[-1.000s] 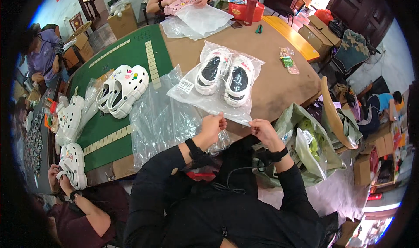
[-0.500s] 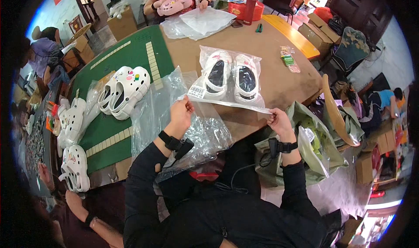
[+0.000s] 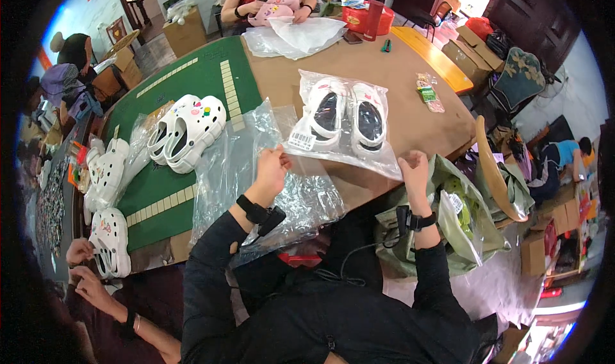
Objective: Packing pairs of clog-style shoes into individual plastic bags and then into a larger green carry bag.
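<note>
A pair of white clogs with dark insides [image 3: 328,135] lies in a clear plastic bag [image 3: 379,167] on the brown tabletop. My left hand [image 3: 274,172] pinches the bag's near left corner, beside a printed label. At the near right corner, the closed fingers of my right hand [image 3: 416,175] hold the bag's edge. A large loose clear plastic bag [image 3: 246,165] lies under and left of my left hand. Another white clog pair with colourful charms [image 3: 192,137] rests farther left on the green mat [image 3: 150,197].
More white clogs [image 3: 110,236] sit at the left edge, near a co-worker's hands [image 3: 96,287]. Across the table, a person holds pink clogs [image 3: 277,8] over white plastic. An open green sack [image 3: 423,249] stands by my right forearm. A small packet [image 3: 428,95] lies at right.
The bag's near edge, taut before, now sags slightly between my hands. At the left, the co-worker's hands have come together near the clogs. The person opposite has shifted the pink clogs.
</note>
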Demonstrator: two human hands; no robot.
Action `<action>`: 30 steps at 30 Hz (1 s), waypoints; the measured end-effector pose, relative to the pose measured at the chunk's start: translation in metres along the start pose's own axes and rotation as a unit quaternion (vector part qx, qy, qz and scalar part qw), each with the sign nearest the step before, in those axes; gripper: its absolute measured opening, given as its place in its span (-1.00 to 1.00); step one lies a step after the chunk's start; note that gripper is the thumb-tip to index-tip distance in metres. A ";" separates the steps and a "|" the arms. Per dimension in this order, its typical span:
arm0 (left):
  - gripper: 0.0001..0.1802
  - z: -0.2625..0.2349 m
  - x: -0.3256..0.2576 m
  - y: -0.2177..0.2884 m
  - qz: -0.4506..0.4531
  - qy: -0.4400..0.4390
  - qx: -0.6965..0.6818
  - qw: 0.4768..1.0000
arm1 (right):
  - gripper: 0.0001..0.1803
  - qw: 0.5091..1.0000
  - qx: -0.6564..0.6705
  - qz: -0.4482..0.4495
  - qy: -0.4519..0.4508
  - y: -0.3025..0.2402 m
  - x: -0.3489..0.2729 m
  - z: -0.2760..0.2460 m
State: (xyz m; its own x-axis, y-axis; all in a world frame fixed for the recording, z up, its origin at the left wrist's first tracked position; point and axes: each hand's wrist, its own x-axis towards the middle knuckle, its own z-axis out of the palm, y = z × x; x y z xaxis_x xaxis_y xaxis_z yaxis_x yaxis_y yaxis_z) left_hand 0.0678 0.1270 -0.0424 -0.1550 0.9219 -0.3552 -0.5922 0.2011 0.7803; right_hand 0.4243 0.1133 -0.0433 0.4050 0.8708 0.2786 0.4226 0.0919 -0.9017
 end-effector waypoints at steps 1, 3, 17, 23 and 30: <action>-0.83 0.002 -0.005 -0.001 0.002 0.005 -0.001 1.000 | -0.60 1.000 0.001 0.000 -0.005 -0.020 -0.005 0.005; -0.84 0.014 -0.015 -0.007 -0.018 -0.004 -0.011 1.000 | -0.49 0.969 -0.140 -0.203 0.003 -0.061 -0.020 0.016; -0.95 0.086 -0.083 -0.003 0.015 -0.348 0.190 0.918 | -0.13 0.829 -0.367 -0.418 -0.059 -0.071 -0.009 0.081; -0.94 0.082 -0.095 0.009 0.060 -0.399 0.245 0.881 | -0.40 0.876 -0.214 -0.414 -0.121 -0.091 -0.016 0.069; -0.80 0.121 -0.122 0.003 0.002 -0.387 0.228 0.894 | -0.53 0.960 0.142 -0.207 0.122 -0.112 0.000 0.017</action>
State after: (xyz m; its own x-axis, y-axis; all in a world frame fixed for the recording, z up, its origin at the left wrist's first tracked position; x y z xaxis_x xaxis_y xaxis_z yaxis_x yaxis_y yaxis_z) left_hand 0.1809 0.0553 0.0660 0.5410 0.8406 -0.0281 -0.1819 0.1496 0.9719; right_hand 0.3632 0.1116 0.0523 0.4436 0.5949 0.6703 0.3635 0.5642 -0.7413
